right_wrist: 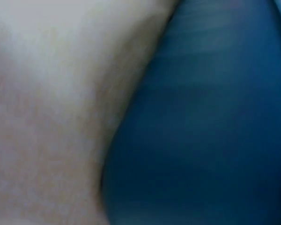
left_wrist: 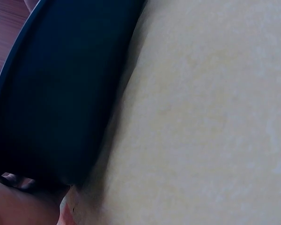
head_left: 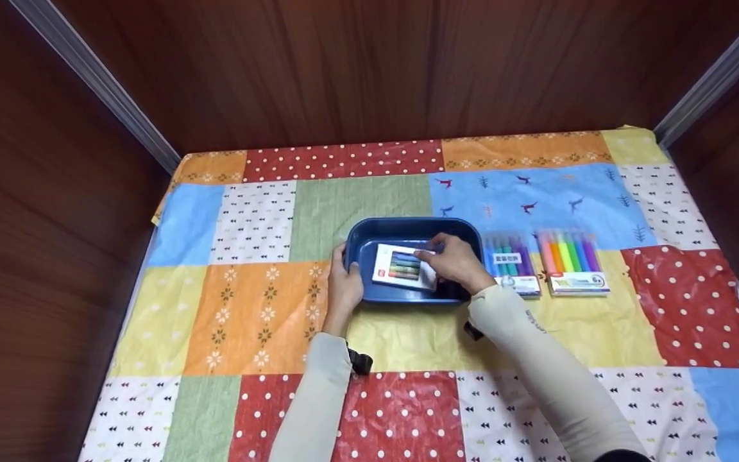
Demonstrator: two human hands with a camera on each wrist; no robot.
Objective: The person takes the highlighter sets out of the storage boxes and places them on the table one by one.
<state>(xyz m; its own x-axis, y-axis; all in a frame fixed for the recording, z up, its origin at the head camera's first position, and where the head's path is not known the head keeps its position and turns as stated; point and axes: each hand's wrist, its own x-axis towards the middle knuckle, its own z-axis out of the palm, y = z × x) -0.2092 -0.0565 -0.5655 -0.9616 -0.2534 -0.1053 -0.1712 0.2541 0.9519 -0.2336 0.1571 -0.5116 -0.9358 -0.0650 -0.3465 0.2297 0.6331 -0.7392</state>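
Observation:
A dark blue plastic bin point(head_left: 416, 300) sits on the patchwork cloth, its outer wall filling much of both wrist views. My left hand point(head_left: 344, 289) grips the bin's left end, thumb over the rim and fingers along the outside. Within the bin's outline is a small white crayon box point(head_left: 383, 262) with a picture of coloured sticks on its face. My right hand point(head_left: 459, 262) reaches over the bin's right side and pinches the box at its right end. Part of that end is hidden behind the fingers.
Close to the bin's right side lies a clear pack of blue, teal and purple markers point(head_left: 516, 263). Beside it is another pack of bright markers point(head_left: 571, 263). A patchwork cloth point(head_left: 254, 314) covers the table, and brown wood panels point(head_left: 369, 70) enclose the back and sides.

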